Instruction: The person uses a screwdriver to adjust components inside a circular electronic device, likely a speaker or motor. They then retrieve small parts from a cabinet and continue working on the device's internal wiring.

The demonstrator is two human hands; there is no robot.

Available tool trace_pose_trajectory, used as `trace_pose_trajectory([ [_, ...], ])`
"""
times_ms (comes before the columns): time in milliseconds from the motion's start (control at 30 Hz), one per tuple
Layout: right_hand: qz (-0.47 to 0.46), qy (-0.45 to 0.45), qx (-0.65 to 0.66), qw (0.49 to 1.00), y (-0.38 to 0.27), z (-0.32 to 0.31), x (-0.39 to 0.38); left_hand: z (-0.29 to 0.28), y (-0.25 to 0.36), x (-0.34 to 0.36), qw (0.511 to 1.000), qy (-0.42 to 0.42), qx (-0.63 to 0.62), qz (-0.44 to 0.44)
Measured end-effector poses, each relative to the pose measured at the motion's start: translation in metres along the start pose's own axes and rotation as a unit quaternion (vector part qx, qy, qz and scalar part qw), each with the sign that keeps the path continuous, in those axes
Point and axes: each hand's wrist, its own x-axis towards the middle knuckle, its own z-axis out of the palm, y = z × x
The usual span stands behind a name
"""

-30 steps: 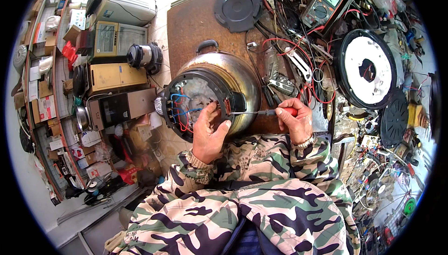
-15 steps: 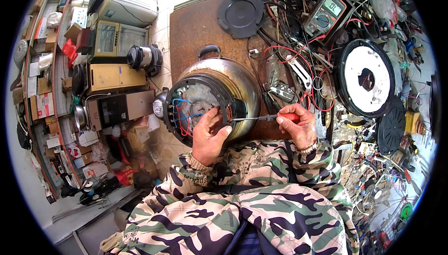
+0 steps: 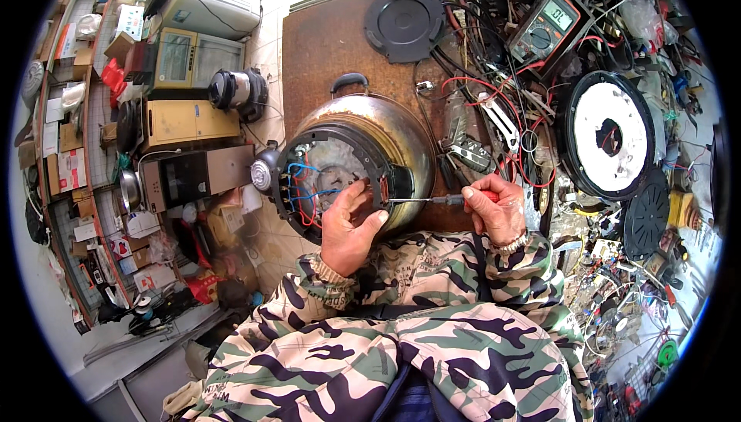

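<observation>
Tabletop (image 3: 309, 55) in front of us is brown, worn and pretty crowded on its right side. Biggest thing on it is our stained metal pot (image 3: 413, 152), tipped on its side at the near end, with its open black base (image 3: 376, 169) turned toward our left. Off to our right, in the clutter, sits a white black-rimmed disc (image 3: 588, 140). Next size down, a black round lid (image 3: 405, 25) lies near the far edge, with a multimeter (image 3: 544, 36) among the cables to its right. Our left grip (image 3: 349, 229) is at the base's rim, thumb apart from the index finger; can't tell if the hidden fingertips pinch anything. Our right grip (image 3: 498, 210) pinches the red handle of a screwdriver (image 3: 445, 200), tip at the base, just beside our left thumb. Smallest stuff: thin blue and red wires (image 3: 324, 192) inside that base.
</observation>
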Motion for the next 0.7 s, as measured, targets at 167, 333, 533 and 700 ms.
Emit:
trace_pose_trajectory([
  [167,-0.003,-0.042,0.029,0.999,0.006,-0.004,0.001,-0.002,-0.001,0.001,1.000,-0.012,0.004,0.015],
  [333,0.015,-0.030,0.206,0.978,0.018,-0.025,0.003,-0.005,-0.002,0.000,1.000,-0.001,0.008,0.022],
  [533,0.033,-0.143,0.062,0.987,-0.010,0.034,-0.001,-0.006,0.000,0.010,0.989,0.074,0.118,0.046],
  [700,0.067,-0.109,-0.058,0.990,-0.027,0.083,0.010,0.003,-0.009,0.008,0.988,0.128,0.075,0.048],
])
